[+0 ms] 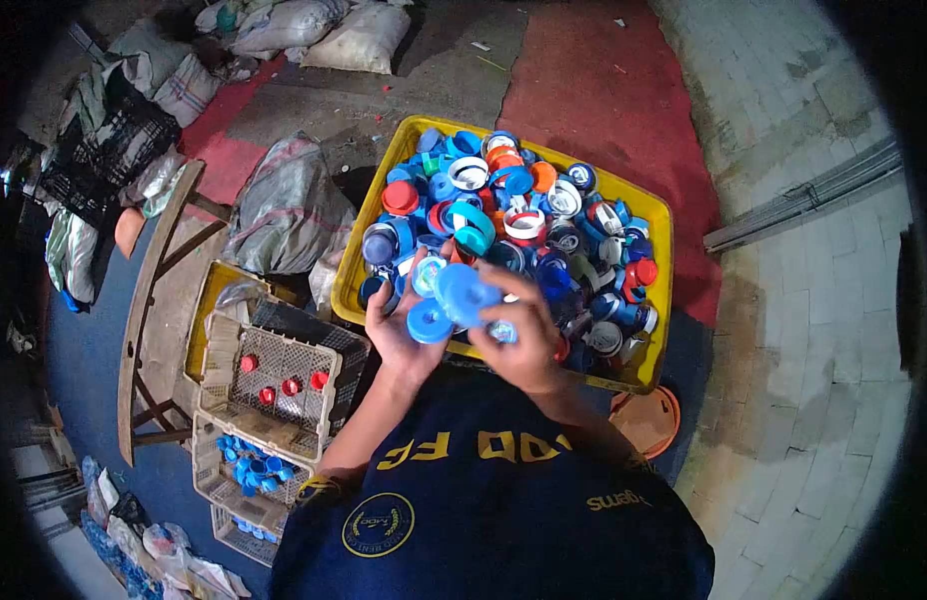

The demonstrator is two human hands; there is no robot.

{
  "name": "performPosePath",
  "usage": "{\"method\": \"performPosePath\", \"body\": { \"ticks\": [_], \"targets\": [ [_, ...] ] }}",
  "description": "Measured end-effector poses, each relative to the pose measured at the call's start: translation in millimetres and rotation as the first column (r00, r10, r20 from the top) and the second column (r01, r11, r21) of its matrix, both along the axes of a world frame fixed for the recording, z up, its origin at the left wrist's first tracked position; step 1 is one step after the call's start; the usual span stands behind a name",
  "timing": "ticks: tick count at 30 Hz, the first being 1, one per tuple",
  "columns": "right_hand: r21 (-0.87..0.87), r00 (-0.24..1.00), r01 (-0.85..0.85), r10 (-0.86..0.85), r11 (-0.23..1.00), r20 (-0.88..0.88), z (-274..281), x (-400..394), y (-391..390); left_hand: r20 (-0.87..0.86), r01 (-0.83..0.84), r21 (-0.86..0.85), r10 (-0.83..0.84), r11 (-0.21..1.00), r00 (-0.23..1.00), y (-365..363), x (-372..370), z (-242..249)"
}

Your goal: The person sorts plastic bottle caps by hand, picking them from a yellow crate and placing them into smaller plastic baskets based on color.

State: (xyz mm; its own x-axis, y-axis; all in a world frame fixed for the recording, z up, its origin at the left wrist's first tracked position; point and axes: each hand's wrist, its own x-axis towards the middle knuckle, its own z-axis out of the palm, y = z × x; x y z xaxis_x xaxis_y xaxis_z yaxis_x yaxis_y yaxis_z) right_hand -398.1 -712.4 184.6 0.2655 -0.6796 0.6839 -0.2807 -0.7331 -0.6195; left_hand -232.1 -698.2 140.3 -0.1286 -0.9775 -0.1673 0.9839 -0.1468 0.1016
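Note:
Just in front of my chest, both hands are held over the near edge of a yellow crate (346, 290) heaped with plastic bottle caps (467, 172). My left hand (402, 350) is palm up, its fingers curled around a blue cap (430, 321) and a cap with a pale greenish face (428, 276). Fingers of my right hand (529, 345) grip a light blue cap (462, 292), slightly blurred, that overlaps the caps in the left. Another small round cap (502, 331) shows by the right fingertips. The heap mixes blue, white, red, orange and green caps.
At left stand stacked plastic baskets: one (294, 362) with several red caps, another (206, 455) with blue caps. A wooden frame (134, 330) lies beyond them. Sacks (289, 215) sit behind. An orange round lid or tub (649, 420) is right of me, near a block wall (784, 400).

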Motion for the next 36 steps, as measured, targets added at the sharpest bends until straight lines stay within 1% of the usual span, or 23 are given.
{"method": "performPosePath", "body": {
  "ticks": [1,4,7,8,11,13,14,17,18,19,20,21,22,24,25,27,29,30,31,33,34,36],
  "targets": [
    [-0.041,0.998,-0.056,0.056,0.998,0.001,-9.9,5.6,2.9,0.002,-0.006,-0.022,0.006,1.0,1.0,-2.2,-1.9,1.2],
    [0.02,0.996,-0.072,0.073,0.997,-0.05,-25.8,10.8,9.0,0.009,-0.012,-0.08,0.013,0.997,1.0,0.3,-4.1,12.2],
    [0.023,0.987,-0.102,0.104,0.995,-0.122,-25.1,6.6,12.4,0.067,-0.037,-0.071,0.042,0.997,0.997,4.7,-6.7,17.5],
    [0.034,0.984,-0.113,0.117,0.993,-0.134,-23.8,6.1,11.8,0.063,-0.041,-0.089,0.046,0.995,0.997,7.0,-7.5,17.9],
    [0.094,0.975,-0.148,0.161,0.984,-0.153,-20.4,7.6,14.5,0.095,-0.061,-0.041,0.065,0.997,0.993,15.1,-5.8,4.5],
    [0.154,0.97,-0.17,0.193,0.973,-0.15,-19.5,10.9,16.4,0.113,-0.075,-0.016,0.077,0.997,0.991,20.7,-6.1,4.7],
    [0.146,0.961,-0.214,0.235,0.966,-0.147,-23.9,11.1,13.7,0.136,-0.088,-0.004,0.088,0.996,0.987,22.6,-6.3,4.2],
    [0.131,0.953,-0.291,0.298,0.948,-0.045,-23.9,15.7,12.3,0.159,-0.151,-0.002,0.149,0.989,0.976,28.4,-7.5,10.5],
    [0.156,0.957,-0.29,0.29,0.944,0.022,-28.2,18.2,13.6,0.174,-0.184,0.003,0.18,0.983,0.968,30.8,-8.9,12.9],
    [0.173,0.951,-0.302,0.283,0.938,0.123,-44.6,23.8,12.0,0.192,-0.217,0.007,0.212,0.976,0.958,33.0,-10.2,14.2],
    [0.21,0.938,-0.321,0.279,0.923,0.207,-57.0,27.8,11.0,0.166,-0.236,-0.04,0.239,0.971,0.957,35.4,-11.8,13.6],
    [0.247,0.917,-0.346,0.271,0.905,0.293,-61.7,33.5,12.2,0.225,-0.256,-0.041,0.258,0.966,0.939,37.9,-13.5,11.0],
    [0.362,0.903,-0.381,0.257,0.851,0.345,-60.3,36.9,18.1,0.245,-0.287,-0.033,0.286,0.957,0.926,41.8,-15.1,6.9],
    [0.455,0.894,-0.415,0.26,0.788,0.365,-57.0,43.3,23.4,0.252,-0.351,-0.021,0.344,0.936,0.904,50.4,-17.9,3.0],
    [0.502,0.893,-0.429,0.271,0.751,0.358,-56.3,46.9,26.1,0.269,-0.374,-0.001,0.361,0.927,0.893,55.8,-19.8,9.6],
    [0.472,0.853,-0.498,0.312,0.728,0.419,-54.4,56.5,34.0,0.295,-0.435,0.03,0.408,0.9,0.864,68.0,-21.3,9.6],
    [0.474,0.821,-0.548,0.336,0.689,0.461,-57.6,61.5,44.2,0.289,-0.489,0.023,0.462,0.872,0.838,82.2,-20.4,3.7],
    [0.502,0.771,-0.614,0.326,0.61,0.547,-52.5,64.1,51.9,0.289,-0.519,0.026,0.491,0.854,0.822,91.5,-20.5,-0.1],
    [0.521,0.713,-0.687,0.328,0.507,0.62,-61.8,65.2,58.7,0.291,-0.549,0.066,0.51,0.833,0.809,102.5,-21.9,-3.3],
    [0.529,0.639,-0.76,0.286,0.378,0.714,-57.8,72.5,76.8,0.301,-0.613,0.136,0.557,0.778,0.774,124.2,-21.0,-7.6],
    [0.505,0.611,-0.785,0.319,0.358,0.724,-67.5,77.1,82.4,0.32,-0.66,0.149,0.595,0.737,0.737,133.9,-22.6,-2.9],
    [0.508,0.582,-0.812,0.334,0.287,0.742,-76.8,85.0,100.9,0.345,-0.732,0.124,0.662,0.67,0.665,154.6,-21.1,-7.2]
  ]
}}
